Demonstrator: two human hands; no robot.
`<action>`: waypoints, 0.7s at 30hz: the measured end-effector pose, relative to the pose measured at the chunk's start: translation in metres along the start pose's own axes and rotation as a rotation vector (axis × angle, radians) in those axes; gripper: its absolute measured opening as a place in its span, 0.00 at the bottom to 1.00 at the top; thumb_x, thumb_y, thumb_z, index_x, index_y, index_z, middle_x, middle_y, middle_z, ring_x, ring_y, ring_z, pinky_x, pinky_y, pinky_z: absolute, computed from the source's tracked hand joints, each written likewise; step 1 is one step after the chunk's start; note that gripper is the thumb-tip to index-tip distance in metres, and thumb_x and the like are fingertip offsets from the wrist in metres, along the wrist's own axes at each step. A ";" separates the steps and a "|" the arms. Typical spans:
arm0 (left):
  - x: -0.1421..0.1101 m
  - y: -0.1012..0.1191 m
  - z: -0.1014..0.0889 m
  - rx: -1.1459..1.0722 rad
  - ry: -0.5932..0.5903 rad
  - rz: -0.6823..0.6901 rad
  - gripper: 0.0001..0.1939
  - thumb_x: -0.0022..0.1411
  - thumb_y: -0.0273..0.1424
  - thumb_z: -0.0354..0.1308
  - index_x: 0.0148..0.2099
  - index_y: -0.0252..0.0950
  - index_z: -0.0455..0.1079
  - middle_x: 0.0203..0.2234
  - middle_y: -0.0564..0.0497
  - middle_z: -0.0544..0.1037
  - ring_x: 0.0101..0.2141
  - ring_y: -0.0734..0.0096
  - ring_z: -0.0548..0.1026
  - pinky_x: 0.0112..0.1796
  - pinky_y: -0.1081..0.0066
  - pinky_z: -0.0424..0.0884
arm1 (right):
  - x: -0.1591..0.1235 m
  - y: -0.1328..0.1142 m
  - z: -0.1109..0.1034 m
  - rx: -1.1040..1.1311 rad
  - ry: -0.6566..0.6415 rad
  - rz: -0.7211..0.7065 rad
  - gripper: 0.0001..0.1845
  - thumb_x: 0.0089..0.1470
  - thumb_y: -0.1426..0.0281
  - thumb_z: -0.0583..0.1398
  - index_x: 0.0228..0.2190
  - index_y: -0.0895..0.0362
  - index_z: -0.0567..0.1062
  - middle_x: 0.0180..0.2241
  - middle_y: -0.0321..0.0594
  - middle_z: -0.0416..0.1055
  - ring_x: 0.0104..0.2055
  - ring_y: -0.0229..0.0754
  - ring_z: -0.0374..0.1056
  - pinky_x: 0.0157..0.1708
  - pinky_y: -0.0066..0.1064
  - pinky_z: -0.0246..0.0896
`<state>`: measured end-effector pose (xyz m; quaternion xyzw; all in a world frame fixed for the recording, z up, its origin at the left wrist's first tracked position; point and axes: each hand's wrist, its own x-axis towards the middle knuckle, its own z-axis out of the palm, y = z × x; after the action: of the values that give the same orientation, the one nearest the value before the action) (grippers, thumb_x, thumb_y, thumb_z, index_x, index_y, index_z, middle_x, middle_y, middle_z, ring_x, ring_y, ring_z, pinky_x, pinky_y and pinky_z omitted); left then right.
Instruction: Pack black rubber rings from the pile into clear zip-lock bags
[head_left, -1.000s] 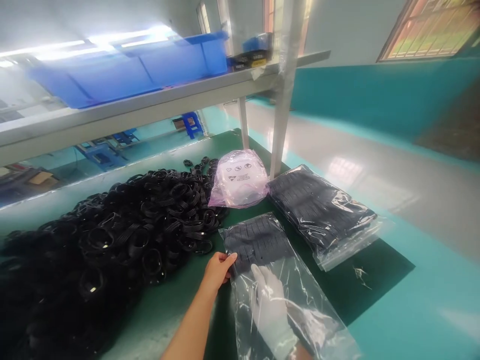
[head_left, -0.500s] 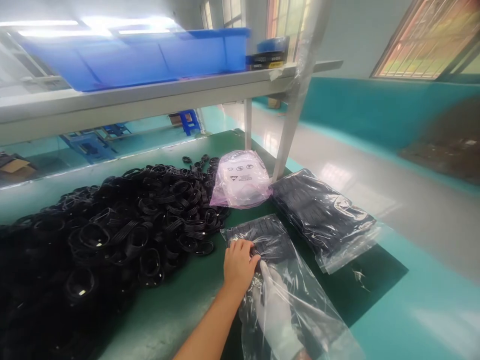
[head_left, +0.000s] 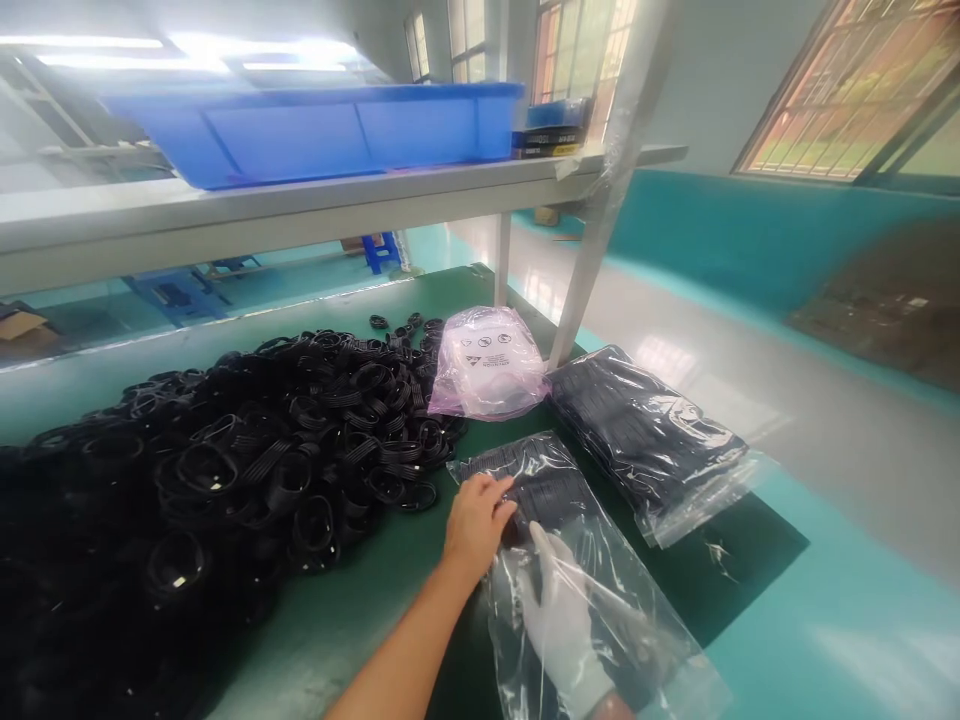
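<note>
My left hand point(head_left: 474, 522) touches the clear bag point(head_left: 628, 572), grip I cannot tell; gloved right hand point(head_left: 562, 615), inside, fingers apart.

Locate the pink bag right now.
The pink bag is near the centre of the head view, on the green table, with the black cable pile on its left and the shelf post on its right.

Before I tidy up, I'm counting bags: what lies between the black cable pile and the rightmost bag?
In the head view, the pink bag and, closer in, the clear bag that the left hand touches.
</note>
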<state>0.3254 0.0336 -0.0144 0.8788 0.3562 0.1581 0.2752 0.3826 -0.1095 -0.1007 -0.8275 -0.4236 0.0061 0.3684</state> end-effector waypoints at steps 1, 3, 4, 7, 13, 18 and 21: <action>-0.004 -0.006 -0.007 -0.046 0.062 -0.060 0.15 0.59 0.35 0.48 0.48 0.45 0.66 0.40 0.52 0.69 0.41 0.69 0.66 0.43 0.68 0.61 | -0.001 0.001 -0.002 0.020 0.009 -0.003 0.22 0.53 0.69 0.51 0.51 0.56 0.60 0.47 0.49 0.63 0.50 0.51 0.60 0.46 0.45 0.59; -0.016 -0.019 -0.017 -0.114 0.137 -0.253 0.15 0.60 0.37 0.45 0.45 0.41 0.67 0.38 0.50 0.71 0.39 0.69 0.68 0.41 0.69 0.62 | -0.003 0.002 -0.006 0.045 0.020 -0.018 0.19 0.53 0.68 0.51 0.48 0.57 0.63 0.46 0.47 0.63 0.49 0.48 0.61 0.46 0.43 0.60; -0.023 -0.025 -0.019 -0.146 0.117 -0.361 0.15 0.59 0.38 0.45 0.43 0.39 0.68 0.36 0.49 0.73 0.37 0.69 0.69 0.39 0.69 0.63 | -0.004 0.002 -0.007 0.043 0.007 -0.033 0.18 0.53 0.68 0.52 0.46 0.56 0.65 0.45 0.47 0.64 0.48 0.48 0.61 0.46 0.43 0.60; -0.042 -0.033 -0.010 -0.233 -0.054 -0.525 0.16 0.55 0.41 0.49 0.39 0.37 0.69 0.33 0.48 0.74 0.34 0.67 0.71 0.36 0.71 0.63 | -0.002 0.001 -0.009 -0.020 -0.045 -0.085 0.19 0.52 0.65 0.53 0.46 0.56 0.66 0.44 0.47 0.66 0.47 0.49 0.61 0.46 0.46 0.58; -0.047 -0.027 0.006 -0.330 -0.073 -0.550 0.16 0.54 0.42 0.50 0.40 0.39 0.69 0.32 0.50 0.75 0.35 0.69 0.71 0.36 0.73 0.62 | -0.003 0.004 -0.004 -0.100 -0.012 -0.181 0.21 0.53 0.61 0.52 0.46 0.59 0.64 0.42 0.50 0.67 0.45 0.50 0.63 0.43 0.45 0.59; -0.037 -0.025 0.002 -0.376 -0.042 -0.647 0.16 0.51 0.44 0.52 0.36 0.38 0.70 0.29 0.51 0.75 0.32 0.69 0.71 0.34 0.73 0.63 | -0.009 0.001 -0.010 -0.038 -0.096 -0.357 0.19 0.53 0.68 0.50 0.48 0.55 0.63 0.43 0.46 0.66 0.43 0.48 0.63 0.41 0.43 0.58; -0.031 -0.025 0.004 -0.370 -0.041 -0.701 0.15 0.48 0.43 0.56 0.33 0.38 0.70 0.26 0.52 0.75 0.29 0.70 0.71 0.31 0.74 0.62 | -0.005 -0.008 -0.015 -0.103 -0.222 -0.386 0.23 0.51 0.70 0.51 0.50 0.52 0.62 0.43 0.45 0.67 0.40 0.47 0.63 0.37 0.40 0.59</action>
<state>0.2924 0.0248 -0.0355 0.6427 0.5945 0.0987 0.4732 0.3789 -0.1192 -0.0862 -0.7431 -0.6117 0.0049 0.2712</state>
